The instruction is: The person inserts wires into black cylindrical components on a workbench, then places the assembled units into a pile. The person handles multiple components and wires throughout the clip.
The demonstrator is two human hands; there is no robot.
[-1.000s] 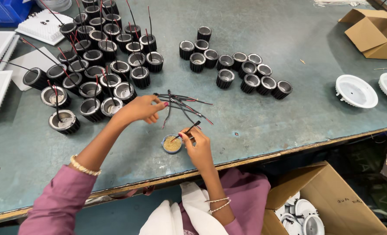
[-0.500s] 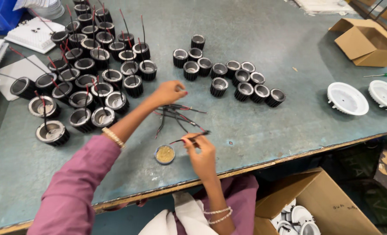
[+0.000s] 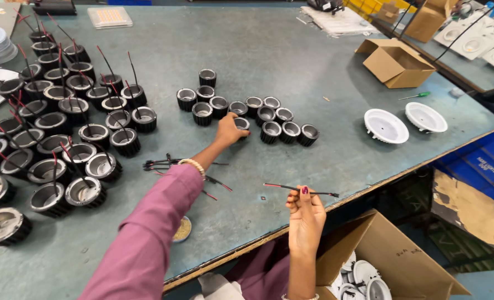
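The right hand (image 3: 305,214) pinches a thin, floppy red-and-black wire pair (image 3: 300,189) mid-length over the counter (image 3: 291,50) edge, while the left hand (image 3: 228,130) closes on a small, rigid black finned housing (image 3: 241,124), probably light, best gripped around its ribbed sides.

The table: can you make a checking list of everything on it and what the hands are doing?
Surface: grey-green table, scuffed.
Job's things: left hand on one black ring housing in the middle cluster; right hand pinches a red-and-black wire at the table edge.
Clutter: wired housings at left, loose wire bundle, small round tin, two white round fixtures, green screwdriver.
Hands: both busy.
Cables: black cable at far right.
Surroundings: cardboard boxes on the table and below its edge.
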